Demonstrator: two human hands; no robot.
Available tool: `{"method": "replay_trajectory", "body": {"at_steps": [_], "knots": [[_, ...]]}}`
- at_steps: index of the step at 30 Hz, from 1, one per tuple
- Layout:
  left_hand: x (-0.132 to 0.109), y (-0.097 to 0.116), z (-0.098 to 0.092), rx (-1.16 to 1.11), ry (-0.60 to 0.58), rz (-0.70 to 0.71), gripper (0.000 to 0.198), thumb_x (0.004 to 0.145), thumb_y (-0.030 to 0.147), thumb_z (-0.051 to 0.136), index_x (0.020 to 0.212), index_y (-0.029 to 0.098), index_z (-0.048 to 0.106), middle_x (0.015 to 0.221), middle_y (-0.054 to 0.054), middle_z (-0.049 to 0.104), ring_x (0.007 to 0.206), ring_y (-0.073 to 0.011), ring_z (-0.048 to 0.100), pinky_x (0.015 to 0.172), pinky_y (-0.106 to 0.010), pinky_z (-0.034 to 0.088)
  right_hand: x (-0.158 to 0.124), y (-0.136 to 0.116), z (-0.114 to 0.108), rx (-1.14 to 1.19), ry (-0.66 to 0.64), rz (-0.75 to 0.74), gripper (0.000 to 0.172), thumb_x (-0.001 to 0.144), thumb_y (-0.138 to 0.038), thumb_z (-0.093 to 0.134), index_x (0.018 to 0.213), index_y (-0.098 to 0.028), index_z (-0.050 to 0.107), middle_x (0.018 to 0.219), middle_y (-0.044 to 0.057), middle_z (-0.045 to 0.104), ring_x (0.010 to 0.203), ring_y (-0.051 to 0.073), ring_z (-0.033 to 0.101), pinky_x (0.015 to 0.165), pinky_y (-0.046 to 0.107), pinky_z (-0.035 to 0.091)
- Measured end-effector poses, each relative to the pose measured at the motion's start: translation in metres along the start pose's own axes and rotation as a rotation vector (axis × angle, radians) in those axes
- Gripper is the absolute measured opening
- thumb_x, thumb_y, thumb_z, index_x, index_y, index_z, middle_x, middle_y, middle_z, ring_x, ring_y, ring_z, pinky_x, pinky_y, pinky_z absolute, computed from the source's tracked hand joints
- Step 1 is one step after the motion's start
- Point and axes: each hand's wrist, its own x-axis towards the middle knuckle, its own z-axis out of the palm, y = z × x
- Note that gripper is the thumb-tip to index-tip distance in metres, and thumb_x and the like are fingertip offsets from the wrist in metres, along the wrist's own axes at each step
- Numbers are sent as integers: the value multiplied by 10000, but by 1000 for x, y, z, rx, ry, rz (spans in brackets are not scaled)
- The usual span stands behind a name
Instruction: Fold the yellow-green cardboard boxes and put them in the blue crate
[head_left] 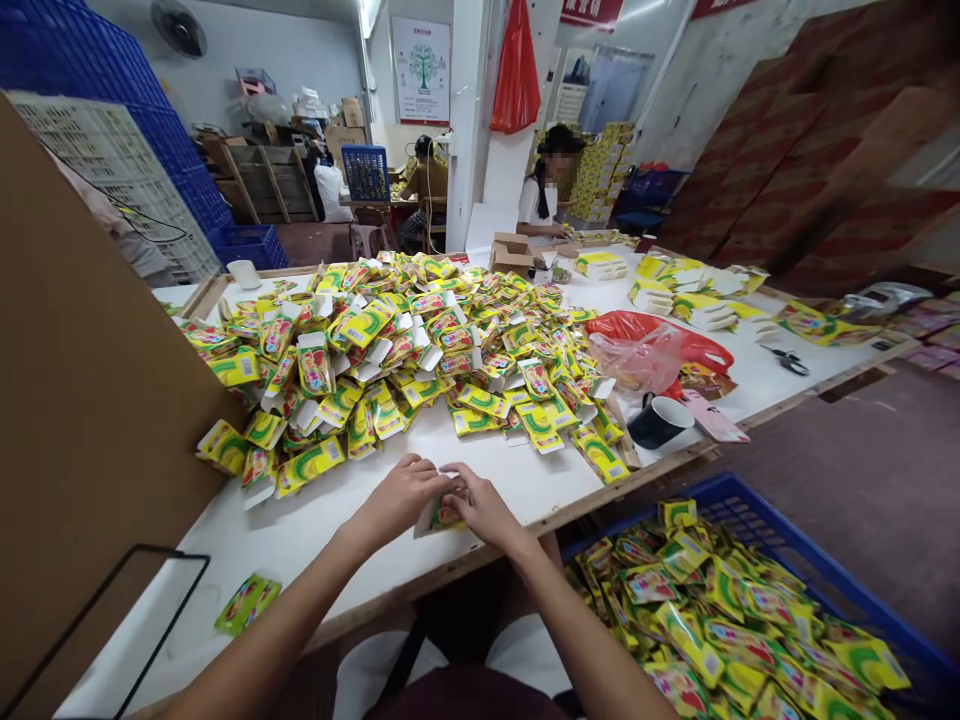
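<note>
While resting on table point(300, 520) edge just in front of packet pile point(390, 340), L hand point(401, 495) + R hand point(486, 508) both pinch one small packet point(439, 517), fingers curled tight on it.

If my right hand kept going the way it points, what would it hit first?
The right hand points at the left hand, so probably that, just past the small packet both pinch.

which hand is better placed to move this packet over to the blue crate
Right, probably. Both the left hand and right hand grip the packet at the table edge, but the blue crate of packets sits on the right hand's side, below the table.
</note>
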Motion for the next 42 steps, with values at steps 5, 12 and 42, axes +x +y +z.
{"method": "replay_trajectory", "body": {"at_steps": [5,12,42], "knots": [[-19,-5,32,-300,511,-426,242,808,288,554,1030,211,496,1049,-81,601,1001,-208,581,882,-388,459,-10,16,26,248,275,106,152,806,-202,520,957,-207,498,792,2,617,728,150,602,690,272,478],[-32,18,93,-774,647,-604,331,792,315,564,1046,225,371,954,-58,652,877,-185,661,778,-332,524,-24,19,44,333,494,157,148,814,-277,546,928,-199,492,891,36,592,841,159,592,751,279,495],[-38,28,80,-650,646,-517,179,810,309,536,917,197,626,966,-60,673,923,-202,619,845,-318,482,-19,4,20,72,199,-22,157,842,-265,534,881,-193,668,854,45,679,802,168,610,748,295,487]]}}
